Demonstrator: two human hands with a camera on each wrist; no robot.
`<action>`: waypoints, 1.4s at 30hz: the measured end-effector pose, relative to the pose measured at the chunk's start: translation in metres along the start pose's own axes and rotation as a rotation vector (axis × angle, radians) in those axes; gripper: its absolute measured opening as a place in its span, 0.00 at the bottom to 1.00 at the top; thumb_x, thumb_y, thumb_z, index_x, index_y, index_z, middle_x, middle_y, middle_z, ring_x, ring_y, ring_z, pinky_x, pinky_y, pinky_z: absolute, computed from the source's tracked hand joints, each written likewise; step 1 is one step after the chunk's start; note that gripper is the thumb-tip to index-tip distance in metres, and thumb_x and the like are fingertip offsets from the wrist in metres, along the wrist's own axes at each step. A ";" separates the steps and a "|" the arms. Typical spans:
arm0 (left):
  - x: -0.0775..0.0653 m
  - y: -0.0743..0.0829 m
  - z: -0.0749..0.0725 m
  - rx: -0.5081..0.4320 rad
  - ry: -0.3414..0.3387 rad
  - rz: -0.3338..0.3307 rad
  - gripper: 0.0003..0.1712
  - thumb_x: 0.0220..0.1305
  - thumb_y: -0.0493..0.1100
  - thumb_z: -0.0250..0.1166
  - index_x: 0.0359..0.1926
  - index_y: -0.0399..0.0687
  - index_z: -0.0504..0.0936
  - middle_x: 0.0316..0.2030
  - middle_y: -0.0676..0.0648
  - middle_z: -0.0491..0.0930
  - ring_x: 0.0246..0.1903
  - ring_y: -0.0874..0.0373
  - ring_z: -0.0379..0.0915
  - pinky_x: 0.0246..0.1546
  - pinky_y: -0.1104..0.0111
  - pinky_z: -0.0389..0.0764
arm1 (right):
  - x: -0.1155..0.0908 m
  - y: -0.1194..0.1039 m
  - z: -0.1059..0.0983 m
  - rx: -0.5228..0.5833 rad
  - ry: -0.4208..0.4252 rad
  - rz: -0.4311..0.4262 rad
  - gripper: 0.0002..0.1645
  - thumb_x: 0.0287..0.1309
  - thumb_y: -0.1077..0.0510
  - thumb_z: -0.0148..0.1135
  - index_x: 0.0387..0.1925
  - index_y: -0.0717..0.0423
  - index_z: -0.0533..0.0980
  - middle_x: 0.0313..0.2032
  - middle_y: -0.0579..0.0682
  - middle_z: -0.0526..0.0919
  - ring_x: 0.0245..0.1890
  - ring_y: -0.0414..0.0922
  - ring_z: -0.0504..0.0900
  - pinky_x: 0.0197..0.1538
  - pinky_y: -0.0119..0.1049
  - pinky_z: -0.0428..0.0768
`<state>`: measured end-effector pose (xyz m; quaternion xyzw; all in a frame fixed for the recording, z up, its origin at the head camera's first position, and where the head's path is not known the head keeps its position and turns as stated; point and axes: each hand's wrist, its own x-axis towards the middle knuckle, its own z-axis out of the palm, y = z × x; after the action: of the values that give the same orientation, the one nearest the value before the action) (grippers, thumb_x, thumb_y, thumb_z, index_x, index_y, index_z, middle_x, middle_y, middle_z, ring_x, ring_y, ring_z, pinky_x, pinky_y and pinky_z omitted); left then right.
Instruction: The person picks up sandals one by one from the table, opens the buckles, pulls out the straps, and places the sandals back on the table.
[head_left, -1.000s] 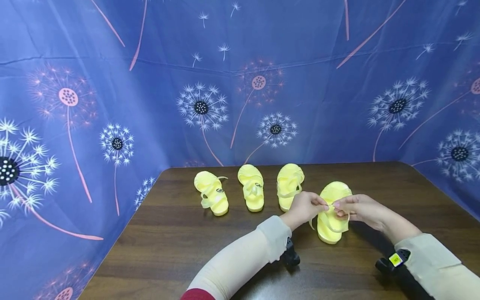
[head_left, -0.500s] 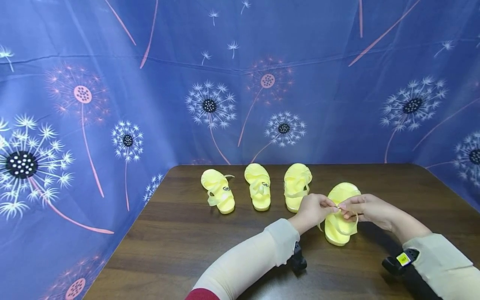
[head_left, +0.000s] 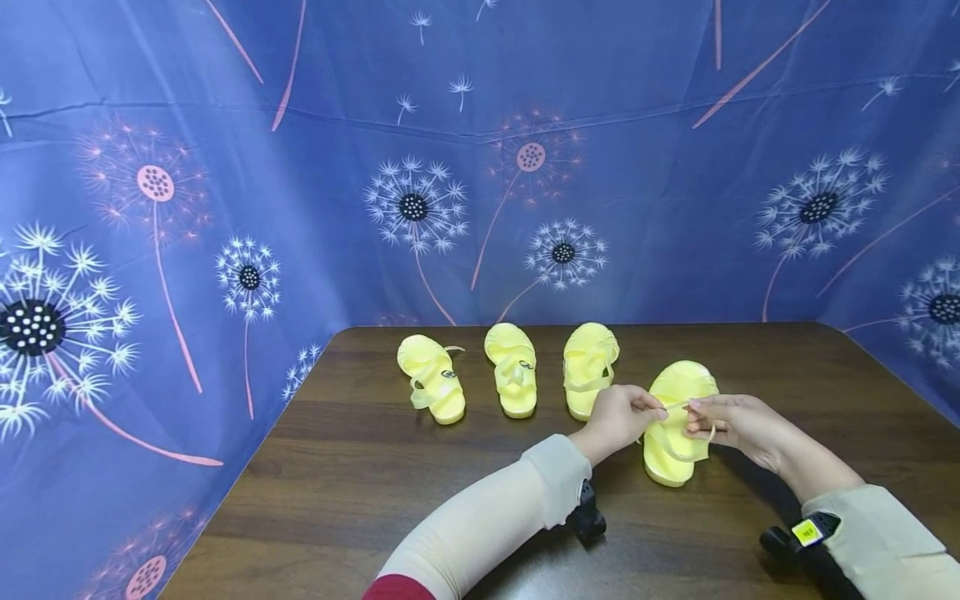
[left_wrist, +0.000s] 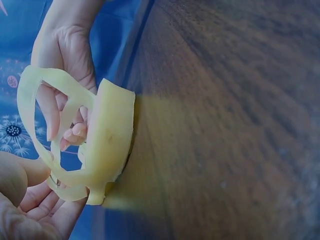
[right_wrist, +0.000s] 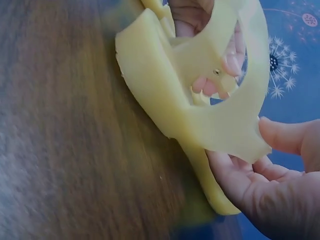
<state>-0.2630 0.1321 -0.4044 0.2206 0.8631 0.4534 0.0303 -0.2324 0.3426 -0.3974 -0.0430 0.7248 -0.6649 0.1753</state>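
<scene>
A yellow sandal (head_left: pixel 667 468) lies on the table at the right, toe end away from me. My left hand (head_left: pixel 621 417) is at its left side, thumb and fingers pinching the thin yellow strap (head_left: pixel 677 405). On the other side, my right hand (head_left: pixel 738 427) pinches the strap's opposite part, and a short length shows between the two hands. Seen from the left wrist, my left hand (left_wrist: pixel 30 195) is by the looped straps and the sandal's sole (left_wrist: pixel 114 132) stands side-on. The right wrist view has my right hand (right_wrist: pixel 280 172) beside the broad strap. Fingertips partly hide the fastening.
Three more yellow sandals stand in a row to the left: one at the far left (head_left: pixel 431 379), a middle one (head_left: pixel 511 371) and one (head_left: pixel 590 367) close behind my left hand. The dark wooden table (head_left: pixel 360 500) ends at a blue dandelion-print cloth (head_left: pixel 450 275).
My hands have drawn slightly apart, and a stretch of strap now shows between the fingertips. The head view has shifted a little; the other sandals lie as before.
</scene>
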 end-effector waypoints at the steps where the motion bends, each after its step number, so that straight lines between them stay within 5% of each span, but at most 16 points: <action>1: 0.000 0.000 0.000 -0.006 0.004 -0.006 0.05 0.59 0.46 0.70 0.33 0.51 0.87 0.27 0.58 0.85 0.24 0.74 0.72 0.25 0.83 0.72 | -0.001 0.001 0.001 0.027 0.001 -0.011 0.10 0.72 0.59 0.49 0.39 0.55 0.77 0.33 0.44 0.82 0.37 0.40 0.83 0.47 0.31 0.83; 24: -0.002 0.002 0.001 -0.014 0.024 -0.019 0.04 0.59 0.45 0.71 0.31 0.51 0.87 0.26 0.58 0.84 0.24 0.74 0.71 0.25 0.82 0.72 | -0.013 0.002 0.010 0.228 0.108 -0.044 0.08 0.72 0.59 0.49 0.41 0.59 0.73 0.35 0.48 0.78 0.37 0.41 0.82 0.50 0.34 0.83; 32: -0.004 0.007 0.005 -0.015 0.043 -0.053 0.04 0.58 0.45 0.71 0.30 0.52 0.87 0.26 0.58 0.84 0.25 0.73 0.73 0.26 0.81 0.72 | -0.004 -0.003 -0.007 0.083 -0.112 -0.050 0.14 0.74 0.61 0.44 0.44 0.54 0.78 0.39 0.48 0.83 0.41 0.41 0.83 0.51 0.37 0.83; 37: -0.002 0.006 0.006 0.001 0.046 -0.052 0.04 0.58 0.45 0.71 0.31 0.51 0.87 0.26 0.58 0.84 0.25 0.73 0.72 0.26 0.82 0.72 | 0.008 -0.013 -0.010 -0.171 -0.155 0.012 0.11 0.71 0.59 0.50 0.42 0.53 0.80 0.38 0.44 0.83 0.42 0.40 0.83 0.50 0.37 0.83; 42: -0.002 0.007 0.006 0.017 0.053 -0.072 0.04 0.59 0.46 0.70 0.30 0.52 0.86 0.25 0.58 0.83 0.24 0.73 0.71 0.25 0.82 0.71 | 0.017 -0.020 -0.005 -0.231 -0.158 0.058 0.10 0.68 0.57 0.55 0.35 0.54 0.81 0.33 0.44 0.84 0.39 0.41 0.83 0.50 0.36 0.83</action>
<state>-0.2573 0.1399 -0.4027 0.1778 0.8748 0.4501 0.0219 -0.2532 0.3406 -0.3812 -0.0942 0.7814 -0.5662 0.2449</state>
